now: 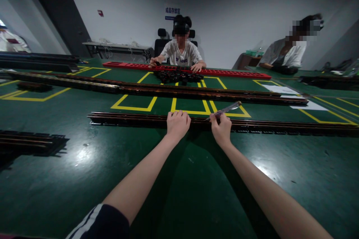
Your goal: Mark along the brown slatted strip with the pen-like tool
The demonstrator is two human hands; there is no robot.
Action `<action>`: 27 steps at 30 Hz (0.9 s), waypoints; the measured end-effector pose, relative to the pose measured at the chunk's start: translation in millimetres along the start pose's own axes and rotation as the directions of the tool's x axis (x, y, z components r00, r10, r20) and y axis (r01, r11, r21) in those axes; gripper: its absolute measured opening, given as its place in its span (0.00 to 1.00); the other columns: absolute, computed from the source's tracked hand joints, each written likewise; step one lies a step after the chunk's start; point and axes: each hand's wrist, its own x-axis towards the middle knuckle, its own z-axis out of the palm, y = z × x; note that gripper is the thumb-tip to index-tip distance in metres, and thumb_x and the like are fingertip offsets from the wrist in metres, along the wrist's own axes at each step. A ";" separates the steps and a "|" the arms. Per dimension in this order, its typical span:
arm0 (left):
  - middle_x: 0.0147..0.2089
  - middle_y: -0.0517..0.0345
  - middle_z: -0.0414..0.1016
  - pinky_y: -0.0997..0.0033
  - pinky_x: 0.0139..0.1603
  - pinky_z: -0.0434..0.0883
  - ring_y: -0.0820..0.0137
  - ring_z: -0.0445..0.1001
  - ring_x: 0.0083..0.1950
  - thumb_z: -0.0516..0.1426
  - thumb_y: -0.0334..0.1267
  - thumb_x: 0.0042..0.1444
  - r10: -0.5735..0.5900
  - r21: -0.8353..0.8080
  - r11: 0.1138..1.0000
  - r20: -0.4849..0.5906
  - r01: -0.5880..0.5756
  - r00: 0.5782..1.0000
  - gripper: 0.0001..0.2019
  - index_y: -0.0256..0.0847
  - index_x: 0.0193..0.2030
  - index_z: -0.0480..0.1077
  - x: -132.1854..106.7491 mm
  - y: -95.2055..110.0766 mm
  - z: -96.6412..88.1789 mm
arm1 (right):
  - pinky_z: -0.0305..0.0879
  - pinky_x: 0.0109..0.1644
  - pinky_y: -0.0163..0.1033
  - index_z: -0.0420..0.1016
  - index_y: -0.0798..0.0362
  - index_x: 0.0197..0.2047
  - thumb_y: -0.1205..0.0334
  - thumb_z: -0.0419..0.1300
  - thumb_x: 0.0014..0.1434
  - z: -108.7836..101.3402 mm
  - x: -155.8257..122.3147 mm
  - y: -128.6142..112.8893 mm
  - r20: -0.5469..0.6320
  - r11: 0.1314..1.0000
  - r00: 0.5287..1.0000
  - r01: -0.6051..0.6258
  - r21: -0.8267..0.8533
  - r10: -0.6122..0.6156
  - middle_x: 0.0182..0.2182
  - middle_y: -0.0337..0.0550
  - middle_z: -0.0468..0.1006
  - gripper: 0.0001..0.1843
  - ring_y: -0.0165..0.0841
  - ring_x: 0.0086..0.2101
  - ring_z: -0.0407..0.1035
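Note:
A long dark metal rail (129,119) lies across the green table in front of me. My left hand (177,123) is closed, knuckles up, pressing down on the rail near its middle. Just to its right my right hand (221,129) is closed around a clear-handled screwdriver (224,110), whose tip points down-left onto the rail and whose handle angles up to the right.
More long dark rails (196,93) lie further back, and a stack of them (30,143) is at the left. A red perforated rail (224,71) and a heap of small black parts (179,76) sit before a seated person opposite. Another person sits at the far right. Yellow tape marks the green table (84,179).

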 end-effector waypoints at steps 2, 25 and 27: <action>0.41 0.49 0.79 0.59 0.47 0.65 0.63 0.75 0.42 0.42 0.37 0.66 0.006 0.015 1.000 -0.014 -0.005 1.000 0.21 0.36 0.40 0.75 -0.2 -0.3 1.2 | 0.60 0.38 0.46 0.65 0.50 0.25 0.47 0.51 0.59 0.6 0.0 1.6 0.016 1.000 1.000 0.008 0.014 -0.008 0.24 0.46 0.74 0.18 0.39 0.28 0.66; 0.44 0.49 0.80 0.62 0.43 0.64 0.64 0.76 0.44 0.41 0.41 0.67 0.176 0.046 0.983 0.000 -0.176 0.984 0.22 0.37 0.44 0.75 -0.3 3.0 7.5 | 0.61 0.37 0.45 0.65 0.50 0.27 0.49 0.52 0.60 0.3 0.1 3.3 0.048 0.999 0.997 0.053 0.013 -0.053 0.24 0.45 0.73 0.16 0.39 0.29 0.67; 0.43 0.49 0.80 0.62 0.43 0.64 0.64 0.76 0.43 0.40 0.41 0.67 0.173 0.043 0.984 -0.006 -0.172 0.985 0.23 0.37 0.43 0.75 0.3 3.3 7.4 | 0.61 0.37 0.45 0.65 0.50 0.26 0.49 0.52 0.60 0.5 0.0 3.1 0.036 0.998 0.997 0.065 0.007 -0.065 0.24 0.45 0.73 0.16 0.39 0.29 0.67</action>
